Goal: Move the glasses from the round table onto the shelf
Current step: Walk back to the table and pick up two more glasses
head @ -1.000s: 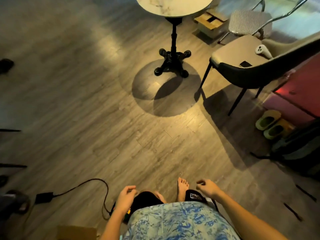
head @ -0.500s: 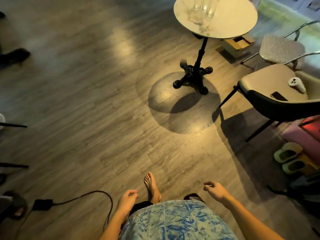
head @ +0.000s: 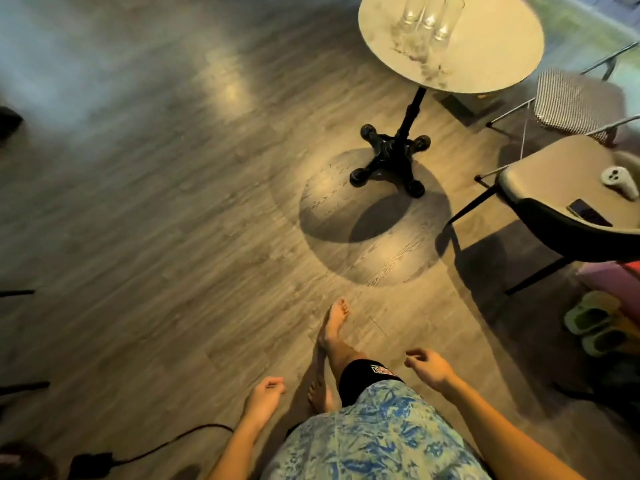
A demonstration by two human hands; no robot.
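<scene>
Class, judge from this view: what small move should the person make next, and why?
Probably another step toward the round table: the three glasses stand on it, well beyond both empty hands, left and right, which hang low by the body.

Blue floral shirt point(head: 374, 441), black table base point(head: 391, 161)

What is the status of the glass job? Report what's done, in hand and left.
Done: nothing visible; three glasses stand together on the round table, and no shelf is in view.
In hand: nothing. The left hand is loosely curled and empty, the right hand open and empty, both low by the person's body, well short of the table.
Left: reaching the table, picking up the glasses, and carrying them to the shelf.
</scene>
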